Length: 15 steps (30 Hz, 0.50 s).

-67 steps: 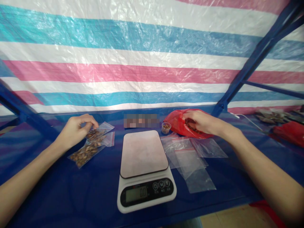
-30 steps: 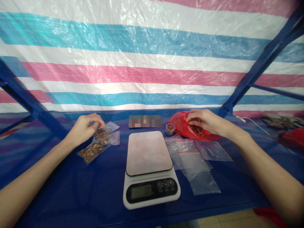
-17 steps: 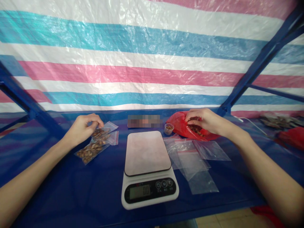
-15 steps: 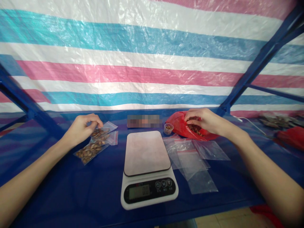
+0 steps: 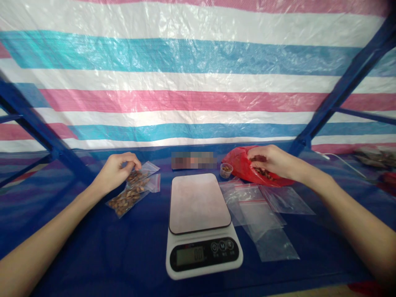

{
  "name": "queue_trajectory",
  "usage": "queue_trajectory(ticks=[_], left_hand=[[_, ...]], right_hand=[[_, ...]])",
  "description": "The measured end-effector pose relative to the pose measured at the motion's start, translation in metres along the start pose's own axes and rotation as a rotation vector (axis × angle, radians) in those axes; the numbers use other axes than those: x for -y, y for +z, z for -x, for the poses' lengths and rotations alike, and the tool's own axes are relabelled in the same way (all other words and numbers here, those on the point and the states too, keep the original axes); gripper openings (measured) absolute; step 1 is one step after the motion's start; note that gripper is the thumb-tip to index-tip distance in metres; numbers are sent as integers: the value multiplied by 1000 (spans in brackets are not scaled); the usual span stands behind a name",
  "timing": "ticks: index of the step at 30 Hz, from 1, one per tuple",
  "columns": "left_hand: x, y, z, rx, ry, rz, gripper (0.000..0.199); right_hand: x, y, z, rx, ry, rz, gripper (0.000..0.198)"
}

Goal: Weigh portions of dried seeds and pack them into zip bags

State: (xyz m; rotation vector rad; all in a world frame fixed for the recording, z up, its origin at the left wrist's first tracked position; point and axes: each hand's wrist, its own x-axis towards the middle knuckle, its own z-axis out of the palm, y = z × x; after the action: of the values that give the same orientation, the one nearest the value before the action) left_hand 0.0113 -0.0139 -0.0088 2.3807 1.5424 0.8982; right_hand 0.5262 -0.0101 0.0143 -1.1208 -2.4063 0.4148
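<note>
My left hand (image 5: 119,171), fingers curled, is at the far edge of two clear zip bags of brown nut-like pieces. Its fingertips are by the upper zip bag (image 5: 136,176); whether they pinch anything is hidden. The lower zip bag (image 5: 126,200) lies nearer me, partly overlapped. On the right, my right hand (image 5: 269,159) is closed on the mouth of a red plastic bag (image 5: 236,161), with small brown pieces showing inside below the thumb. Between my hands stands a white kitchen scale (image 5: 199,204) with a bare plate; its display appears to read 0.0.
A small clear cup (image 5: 226,170) with brown pieces stands left of the red bag. Several flat clear zip bags (image 5: 262,218) lie right of the scale. A blurred-out box (image 5: 194,161) sits behind it. Blue frame bars (image 5: 337,99) rise at both sides, before a striped plastic sheet (image 5: 185,99).
The whole view has shifted slightly, so things appear further right and a little lower. Both hands stay at the same places beside the bags, and the scale reading looks unchanged.
</note>
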Motion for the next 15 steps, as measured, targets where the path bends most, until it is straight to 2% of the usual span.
queue_trajectory(ticks=[5, 8, 15], left_hand=[[0, 1, -1, -17, -3, 26, 31], [1, 1, 0, -21, 5, 27, 31], [2, 2, -1, -26, 9, 13, 30]], right_hand=[[-2, -1, 1, -3, 51, -12, 45], [4, -6, 2, -32, 99, -16, 46], [22, -24, 5, -259, 88, 130, 43]])
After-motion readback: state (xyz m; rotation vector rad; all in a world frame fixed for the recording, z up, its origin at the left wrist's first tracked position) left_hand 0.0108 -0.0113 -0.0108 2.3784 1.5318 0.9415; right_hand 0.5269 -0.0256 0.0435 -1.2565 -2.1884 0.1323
